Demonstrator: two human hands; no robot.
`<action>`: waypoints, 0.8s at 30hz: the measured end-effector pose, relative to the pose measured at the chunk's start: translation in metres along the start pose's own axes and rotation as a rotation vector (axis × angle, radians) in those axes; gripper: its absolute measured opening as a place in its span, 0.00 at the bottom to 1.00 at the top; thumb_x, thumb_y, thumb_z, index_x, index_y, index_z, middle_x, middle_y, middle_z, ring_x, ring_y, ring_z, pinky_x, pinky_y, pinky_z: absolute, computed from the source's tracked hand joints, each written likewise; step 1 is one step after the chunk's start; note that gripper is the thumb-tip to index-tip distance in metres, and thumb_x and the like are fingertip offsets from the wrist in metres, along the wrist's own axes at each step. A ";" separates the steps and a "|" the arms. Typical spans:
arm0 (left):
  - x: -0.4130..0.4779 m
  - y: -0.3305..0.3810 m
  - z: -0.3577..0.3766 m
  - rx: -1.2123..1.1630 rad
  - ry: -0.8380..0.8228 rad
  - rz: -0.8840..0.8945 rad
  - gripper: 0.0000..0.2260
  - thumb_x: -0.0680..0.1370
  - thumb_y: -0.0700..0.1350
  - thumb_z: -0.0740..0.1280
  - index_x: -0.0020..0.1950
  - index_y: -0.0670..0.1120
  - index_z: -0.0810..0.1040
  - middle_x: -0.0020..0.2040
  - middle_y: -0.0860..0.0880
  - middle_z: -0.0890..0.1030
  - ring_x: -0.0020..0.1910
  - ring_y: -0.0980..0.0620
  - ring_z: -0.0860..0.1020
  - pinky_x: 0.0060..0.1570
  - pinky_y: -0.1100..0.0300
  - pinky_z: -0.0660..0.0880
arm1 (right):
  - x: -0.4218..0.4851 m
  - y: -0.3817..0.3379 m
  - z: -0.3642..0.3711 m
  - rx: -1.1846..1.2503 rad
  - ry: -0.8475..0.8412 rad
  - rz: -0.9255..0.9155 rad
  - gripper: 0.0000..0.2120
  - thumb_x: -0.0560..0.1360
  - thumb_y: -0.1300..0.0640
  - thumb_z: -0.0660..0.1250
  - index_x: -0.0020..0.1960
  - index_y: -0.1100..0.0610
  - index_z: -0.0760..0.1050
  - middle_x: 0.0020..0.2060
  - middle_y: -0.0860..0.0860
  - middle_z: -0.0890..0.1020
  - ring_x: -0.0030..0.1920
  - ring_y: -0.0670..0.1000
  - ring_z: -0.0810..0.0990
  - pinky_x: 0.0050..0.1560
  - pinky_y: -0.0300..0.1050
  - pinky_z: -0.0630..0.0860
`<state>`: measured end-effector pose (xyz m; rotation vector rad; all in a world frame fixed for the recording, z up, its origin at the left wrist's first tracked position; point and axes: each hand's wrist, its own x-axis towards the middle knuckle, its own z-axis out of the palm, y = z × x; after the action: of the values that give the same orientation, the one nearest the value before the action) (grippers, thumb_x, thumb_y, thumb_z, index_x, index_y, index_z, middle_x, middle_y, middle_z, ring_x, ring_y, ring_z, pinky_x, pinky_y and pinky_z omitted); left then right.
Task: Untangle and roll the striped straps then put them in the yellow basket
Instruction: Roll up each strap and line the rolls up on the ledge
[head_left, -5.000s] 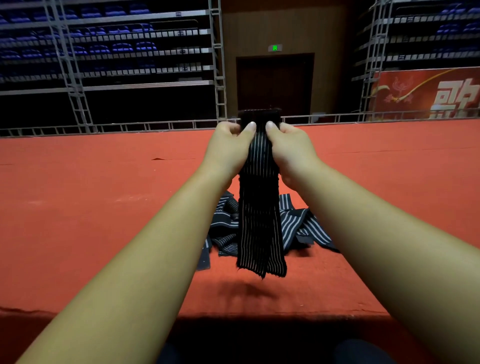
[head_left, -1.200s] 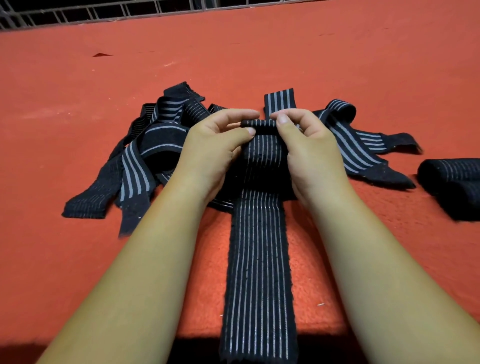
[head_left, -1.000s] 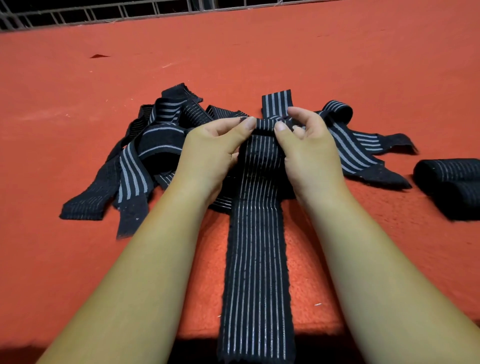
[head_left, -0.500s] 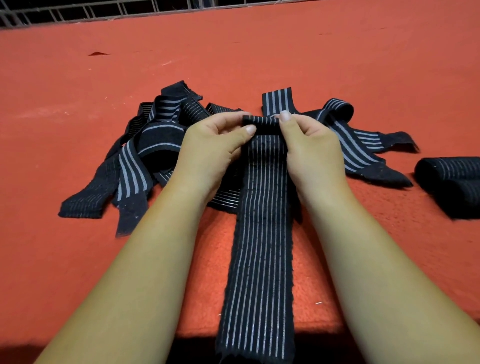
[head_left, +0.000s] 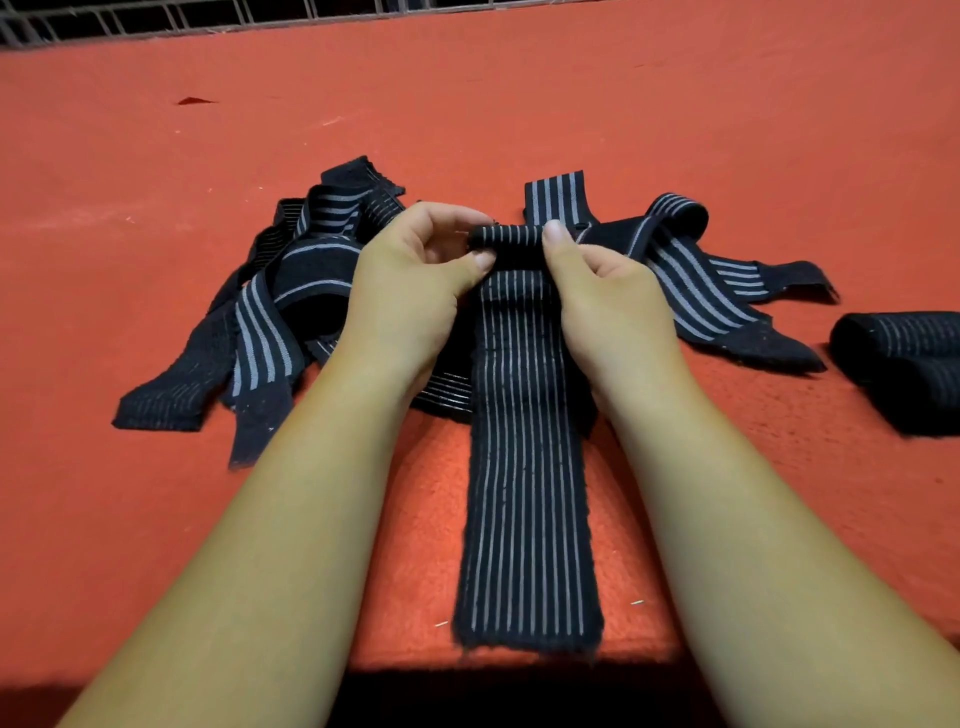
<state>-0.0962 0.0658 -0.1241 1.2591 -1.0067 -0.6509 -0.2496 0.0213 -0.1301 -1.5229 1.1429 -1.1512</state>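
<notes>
- Pinching the rolled end of one strap (head_left: 527, 493), left hand (head_left: 405, 291) and right hand (head_left: 608, 296) grip either side, evidently to keep the coil tight and square.
- Its tail lies flat on the tabletop (head_left: 156, 519), ready for rolling.
- Tangled pile (head_left: 291, 312) lies behind; two rolls (head_left: 904, 364) sit right; basket not in view.

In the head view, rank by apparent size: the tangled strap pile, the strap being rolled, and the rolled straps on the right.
1. tangled strap pile
2. strap being rolled, enlarged by nearness
3. rolled straps, cut by the frame edge
</notes>
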 end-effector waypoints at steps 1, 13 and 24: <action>-0.001 0.000 0.000 0.008 -0.013 0.007 0.13 0.78 0.30 0.72 0.53 0.48 0.85 0.51 0.43 0.88 0.52 0.45 0.87 0.57 0.48 0.84 | 0.000 0.000 0.000 -0.001 -0.001 0.006 0.31 0.83 0.33 0.64 0.43 0.62 0.78 0.33 0.55 0.78 0.35 0.50 0.76 0.41 0.53 0.73; -0.006 0.008 0.006 -0.044 -0.151 -0.137 0.08 0.84 0.47 0.73 0.55 0.44 0.89 0.55 0.40 0.89 0.57 0.39 0.87 0.63 0.44 0.83 | 0.007 0.004 0.004 0.240 0.001 0.036 0.16 0.79 0.48 0.68 0.59 0.55 0.87 0.53 0.52 0.90 0.58 0.56 0.88 0.66 0.63 0.81; 0.000 -0.001 0.002 0.097 -0.073 0.023 0.17 0.83 0.35 0.71 0.72 0.46 0.83 0.63 0.50 0.87 0.64 0.54 0.84 0.70 0.55 0.78 | 0.004 0.005 0.003 0.042 -0.041 0.041 0.23 0.86 0.40 0.61 0.55 0.57 0.85 0.48 0.54 0.89 0.51 0.55 0.88 0.57 0.58 0.82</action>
<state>-0.0979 0.0645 -0.1248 1.3141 -1.1234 -0.6402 -0.2468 0.0169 -0.1347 -1.4777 1.1109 -1.1048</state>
